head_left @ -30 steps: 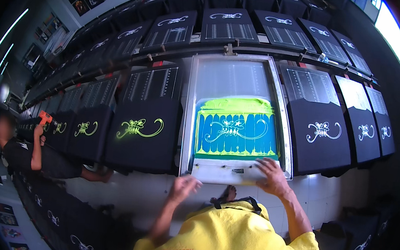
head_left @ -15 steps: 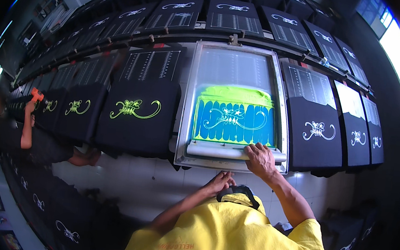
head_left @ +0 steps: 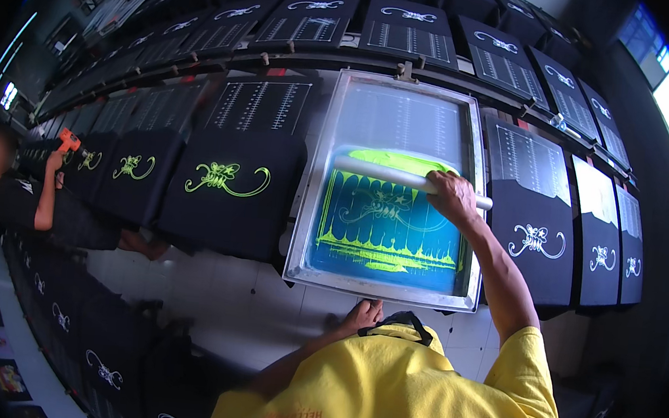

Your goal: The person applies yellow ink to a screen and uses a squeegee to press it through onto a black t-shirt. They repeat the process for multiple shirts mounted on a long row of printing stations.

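A silkscreen frame (head_left: 298,234) with a metal rim and a blue-green mesh lies over a shirt board in the middle. Neon yellow-green ink (head_left: 414,162) is banked across its mesh, with streaks near the front. My right hand (head_left: 453,197) is closed round the right part of a long pale squeegee (head_left: 385,171), which lies across the mesh at the ink bank. A flower-and-scroll pattern shows through the mesh. My left hand (head_left: 363,315) is at the middle of the frame's front edge, fingers curled against it and partly hidden.
Black shirts with a yellow-green print (head_left: 226,179) lie on boards to the left; a shirt with a white print (head_left: 537,240) lies to the right. A rail (head_left: 244,64) runs behind the boards. At far left a co-worker (head_left: 30,190) holds an orange gun-shaped tool (head_left: 69,140).
My right hand has pushed the squeegee from the frame's front end up to the ink bank. My left hand has come to the front rim, and the frame's front end looks raised.
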Available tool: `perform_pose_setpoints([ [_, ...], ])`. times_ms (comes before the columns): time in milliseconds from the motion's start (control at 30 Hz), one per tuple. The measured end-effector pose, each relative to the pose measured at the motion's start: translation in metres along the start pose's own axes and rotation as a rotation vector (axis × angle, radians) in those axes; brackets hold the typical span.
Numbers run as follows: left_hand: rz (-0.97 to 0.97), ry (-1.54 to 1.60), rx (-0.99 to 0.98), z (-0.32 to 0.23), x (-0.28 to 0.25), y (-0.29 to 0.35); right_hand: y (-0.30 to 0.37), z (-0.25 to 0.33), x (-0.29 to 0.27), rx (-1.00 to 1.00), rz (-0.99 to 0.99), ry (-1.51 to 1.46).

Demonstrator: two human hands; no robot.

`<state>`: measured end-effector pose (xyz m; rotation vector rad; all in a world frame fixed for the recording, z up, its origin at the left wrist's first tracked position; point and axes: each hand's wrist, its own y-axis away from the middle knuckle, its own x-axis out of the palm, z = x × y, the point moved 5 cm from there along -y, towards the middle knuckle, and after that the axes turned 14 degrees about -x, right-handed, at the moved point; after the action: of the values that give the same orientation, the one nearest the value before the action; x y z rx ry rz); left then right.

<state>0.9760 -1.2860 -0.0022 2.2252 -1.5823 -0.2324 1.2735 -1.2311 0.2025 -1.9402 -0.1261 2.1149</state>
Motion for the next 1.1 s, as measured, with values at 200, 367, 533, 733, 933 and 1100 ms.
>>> perform_pose_setpoints([
  [200, 0.132, 0.120, -0.235, -0.035, -0.005, 0.014, -0.022, -0.029, 0.020, 0.048, 0.120, 0.025],
  [367, 0.144, 0.077, -0.260, -0.023, -0.006, 0.012, -0.023, -0.035, 0.027, -0.001, 0.136, 0.037],
  [533, 0.160, 0.097, -0.277, -0.034, -0.008, 0.012, -0.017, -0.025, 0.023, 0.080, 0.206, -0.033],
  [733, 0.182, 0.153, -0.299, -0.043, -0.007, 0.014, 0.024, 0.015, 0.015, 0.125, 0.270, -0.088],
  [933, 0.225, 0.313, -0.247, -0.021, -0.006, 0.006, 0.095, 0.094, 0.010, 0.044, 0.238, -0.051],
  [1100, 0.323, 0.167, -0.212, -0.016, -0.010, -0.001, 0.140, 0.130, 0.021, -0.009, 0.340, 0.016],
])
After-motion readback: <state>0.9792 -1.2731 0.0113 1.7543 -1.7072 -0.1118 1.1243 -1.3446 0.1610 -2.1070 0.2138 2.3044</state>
